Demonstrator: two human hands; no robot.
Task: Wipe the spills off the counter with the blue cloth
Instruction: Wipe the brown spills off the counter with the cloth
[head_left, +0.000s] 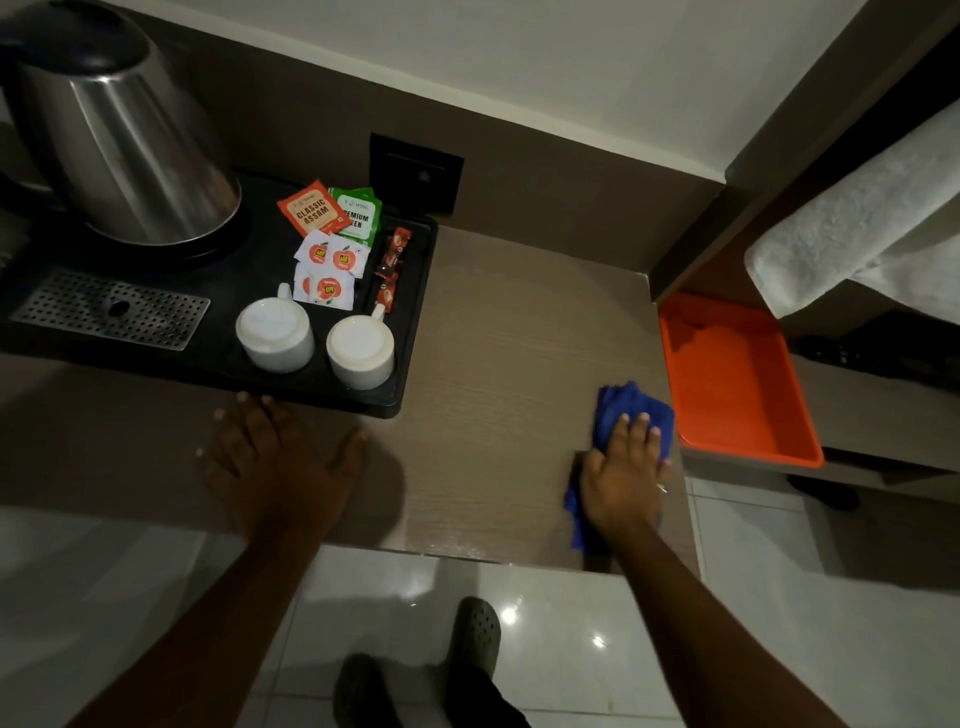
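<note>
Blue cloth (631, 410) is bunched up under my right hand (623, 470), palm flat and fingers spread, pressing it onto the counter (498, 364) close to the front right corner. Just past my fingertips to the right sits an orange tray (737, 384). My left hand (280, 457) lies open and flat on the counter, fingertips touching the edge of the black tray (311, 384) holding two upside-down white cups (275, 335), tea sachets (332, 213) and a steel kettle (119, 140).

Right hand (621, 480) flat on blue cloth (626, 408), lower right of bench (509, 338); left hand (280, 462) flat beside black tray (410, 374), centre-left.
</note>
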